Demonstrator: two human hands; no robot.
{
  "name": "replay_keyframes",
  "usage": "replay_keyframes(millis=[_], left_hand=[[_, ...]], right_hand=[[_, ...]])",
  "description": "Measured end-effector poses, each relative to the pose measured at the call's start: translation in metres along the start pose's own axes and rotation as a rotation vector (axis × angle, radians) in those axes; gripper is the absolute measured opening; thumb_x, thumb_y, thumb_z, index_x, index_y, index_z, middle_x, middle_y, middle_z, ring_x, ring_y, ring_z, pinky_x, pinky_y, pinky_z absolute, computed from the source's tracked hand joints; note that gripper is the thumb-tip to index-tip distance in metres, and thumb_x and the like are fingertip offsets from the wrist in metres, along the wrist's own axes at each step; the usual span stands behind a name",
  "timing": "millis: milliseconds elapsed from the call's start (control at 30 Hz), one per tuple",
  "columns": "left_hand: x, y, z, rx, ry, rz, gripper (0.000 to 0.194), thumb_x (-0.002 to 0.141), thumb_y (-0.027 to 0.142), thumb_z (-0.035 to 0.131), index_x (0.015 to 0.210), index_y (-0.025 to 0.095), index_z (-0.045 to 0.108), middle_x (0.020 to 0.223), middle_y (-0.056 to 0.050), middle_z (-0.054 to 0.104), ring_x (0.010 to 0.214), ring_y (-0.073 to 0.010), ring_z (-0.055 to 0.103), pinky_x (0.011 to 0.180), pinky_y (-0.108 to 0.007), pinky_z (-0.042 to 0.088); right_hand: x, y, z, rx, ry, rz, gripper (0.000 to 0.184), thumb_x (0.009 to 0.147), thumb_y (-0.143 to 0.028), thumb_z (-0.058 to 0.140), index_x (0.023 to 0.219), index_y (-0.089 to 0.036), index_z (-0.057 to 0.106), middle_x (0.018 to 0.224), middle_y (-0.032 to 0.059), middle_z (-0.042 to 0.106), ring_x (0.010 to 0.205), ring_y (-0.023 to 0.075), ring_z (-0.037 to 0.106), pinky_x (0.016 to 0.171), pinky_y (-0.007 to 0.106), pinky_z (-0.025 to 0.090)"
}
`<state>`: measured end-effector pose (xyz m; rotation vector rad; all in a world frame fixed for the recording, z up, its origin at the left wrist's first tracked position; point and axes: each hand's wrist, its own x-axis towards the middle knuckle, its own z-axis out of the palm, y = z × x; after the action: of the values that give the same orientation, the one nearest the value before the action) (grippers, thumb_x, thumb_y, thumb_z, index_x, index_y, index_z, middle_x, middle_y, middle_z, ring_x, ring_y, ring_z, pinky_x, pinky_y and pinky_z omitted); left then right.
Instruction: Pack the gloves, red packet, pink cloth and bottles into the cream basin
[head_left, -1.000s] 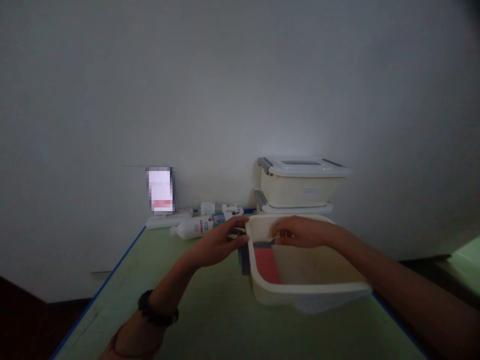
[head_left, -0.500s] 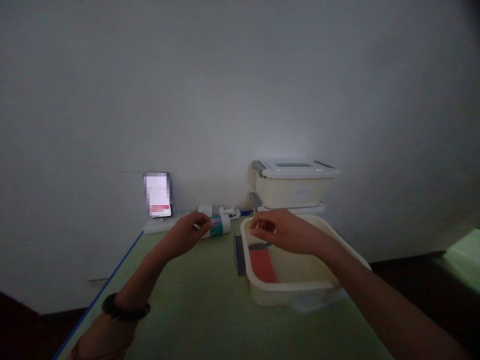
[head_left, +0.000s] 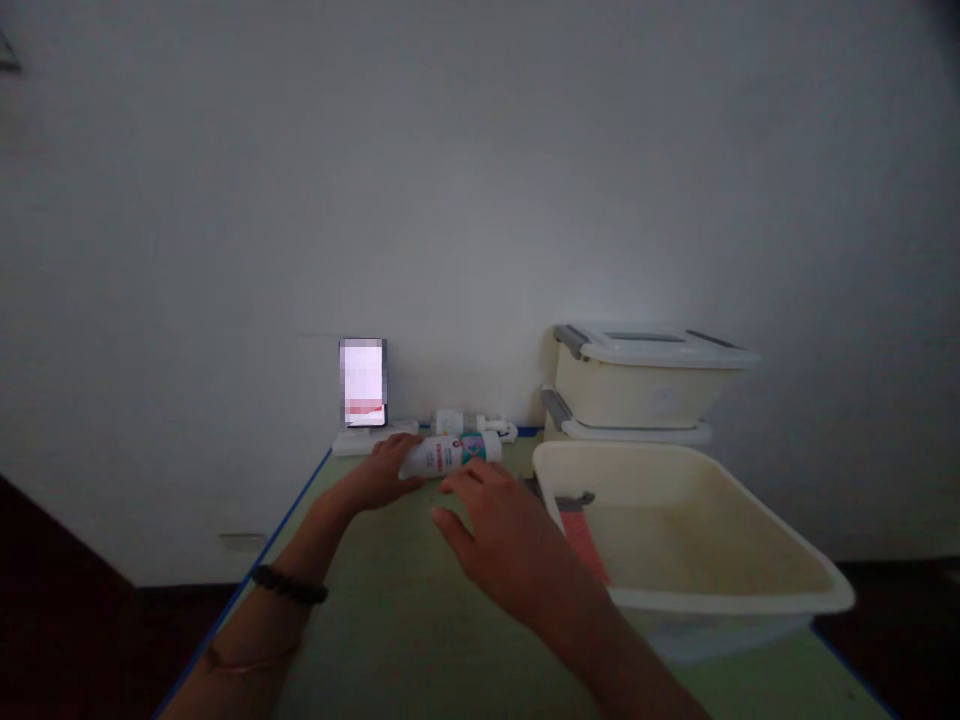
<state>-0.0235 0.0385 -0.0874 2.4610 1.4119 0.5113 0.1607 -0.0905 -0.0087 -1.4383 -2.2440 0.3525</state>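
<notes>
On the green table lies a white bottle (head_left: 442, 456) with a teal and purple band, on its side. My left hand (head_left: 379, 475) is at its left end, fingers above and thumb below, spread apart; whether the skin touches the bottle I cannot tell. My right hand (head_left: 495, 530) hovers in front of the bottle's right part, thumb and fingers apart and nothing between them. Right of that hand stands an open cream bin (head_left: 690, 540); a red textured piece with a grey end (head_left: 581, 540) rests inside against its left wall.
Two lidded cream boxes (head_left: 637, 385) are stacked behind the bin. A lit phone (head_left: 363, 382) stands upright on a white base (head_left: 352, 441) at the back left. Behind the bottle lie a clear bottle with a white label (head_left: 450, 422) and a white pump head (head_left: 495, 428).
My right hand has moved left, from over the bin to in front of the bottle, and its fingers have spread. My left hand has opened at the bottle's end. The view has shifted left.
</notes>
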Motion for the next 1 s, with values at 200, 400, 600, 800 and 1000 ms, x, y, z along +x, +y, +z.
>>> replay_keyframes(millis=[200, 400, 600, 800, 1000], left_hand=[[0.0, -0.001, -0.001, 0.005, -0.039, -0.027, 0.062, 0.069, 0.027, 0.061, 0.126, 0.012, 0.041, 0.133, -0.019, 0.044, 0.122, -0.0318, 0.042, 0.103, -0.045, 0.031], [0.001, -0.003, 0.005, -0.018, -0.093, -0.111, 0.073, 0.061, 0.034, 0.069, 0.124, 0.009, 0.041, 0.123, -0.021, 0.049, 0.107, -0.0333, 0.054, 0.092, -0.044, 0.041], [-0.005, -0.002, -0.003, -0.045, -0.161, -0.103, 0.064, 0.061, 0.041, 0.069, 0.116, 0.017, 0.045, 0.109, -0.012, 0.062, 0.096, -0.0271, 0.059, 0.08, -0.034, 0.045], [-0.013, -0.006, -0.03, -0.049, -0.23, -0.115, 0.056, 0.059, 0.04, 0.069, 0.108, 0.018, 0.05, 0.098, -0.009, 0.065, 0.084, -0.025, 0.061, 0.071, -0.032, 0.044], [-0.021, -0.007, -0.053, -0.143, -0.309, -0.178, 0.056, 0.058, 0.037, 0.068, 0.107, 0.017, 0.049, 0.096, -0.007, 0.065, 0.08, -0.0226, 0.062, 0.066, -0.028, 0.045]], right_hand=[[-0.005, 0.023, 0.068, 0.215, 0.043, 0.068, 0.033, 0.086, -0.022, 0.044, 0.115, -0.013, 0.056, 0.113, 0.0109, 0.057, 0.105, 0.0209, 0.053, 0.093, 0.034, 0.042], [-0.017, 0.05, 0.114, 0.177, 0.096, 0.131, 0.036, 0.081, -0.015, 0.044, 0.115, -0.01, 0.056, 0.118, 0.0134, 0.053, 0.112, 0.0224, 0.049, 0.1, 0.037, 0.039], [-0.019, 0.049, 0.119, 0.193, 0.08, 0.16, 0.052, 0.079, -0.015, 0.043, 0.13, -0.004, 0.041, 0.131, 0.018, 0.042, 0.125, 0.0247, 0.039, 0.107, 0.041, 0.032], [-0.02, 0.05, 0.12, 0.21, 0.18, 0.135, 0.061, 0.078, -0.014, 0.042, 0.137, -0.004, 0.029, 0.138, 0.0186, 0.03, 0.131, 0.0253, 0.029, 0.109, 0.043, 0.029], [-0.021, 0.051, 0.122, 0.196, 0.222, 0.1, 0.064, 0.078, -0.014, 0.042, 0.139, -0.004, 0.023, 0.139, 0.0196, 0.025, 0.133, 0.0263, 0.023, 0.11, 0.046, 0.027]])
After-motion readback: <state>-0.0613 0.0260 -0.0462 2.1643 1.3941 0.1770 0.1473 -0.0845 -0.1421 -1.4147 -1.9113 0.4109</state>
